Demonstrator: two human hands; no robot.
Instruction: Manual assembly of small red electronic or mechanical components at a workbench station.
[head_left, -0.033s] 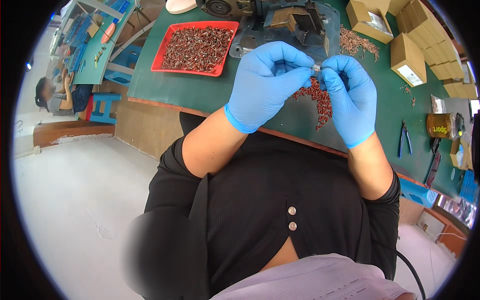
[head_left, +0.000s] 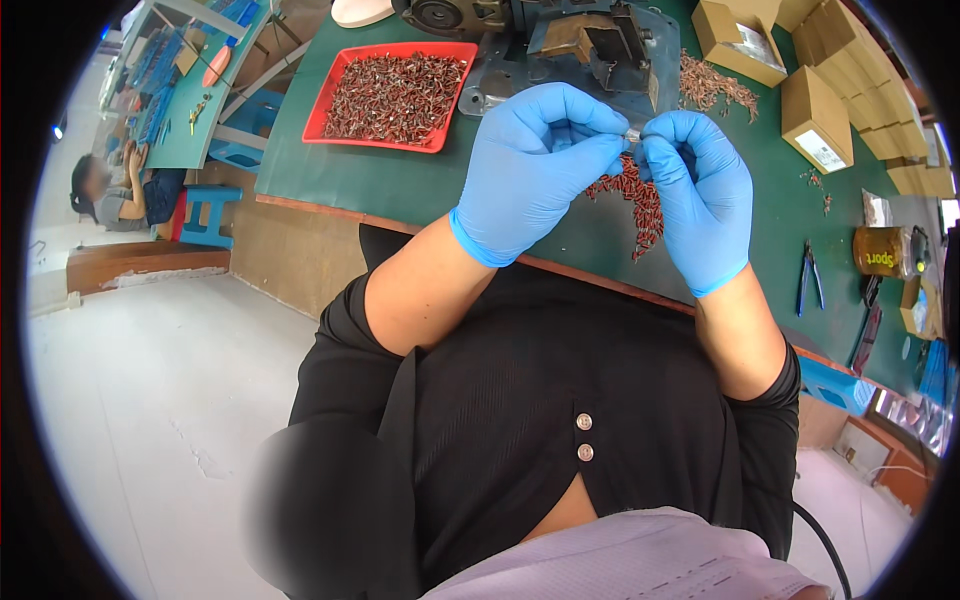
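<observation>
I am seeing my left hand (head_left: 535, 170) and right hand (head_left: 700, 195) pinching a small metal part (head_left: 632, 132) together at upper centre, above a pile of reddish pieces (head_left: 640, 205) on the green table (head_left: 400, 180).

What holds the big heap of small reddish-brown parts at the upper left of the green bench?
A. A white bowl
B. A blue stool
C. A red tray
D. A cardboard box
C: the heap of small reddish-brown parts lies inside a shallow red tray on the green bench, up and to the left of the left hand and the right hand, which pinch a small metal piece between them.
</observation>
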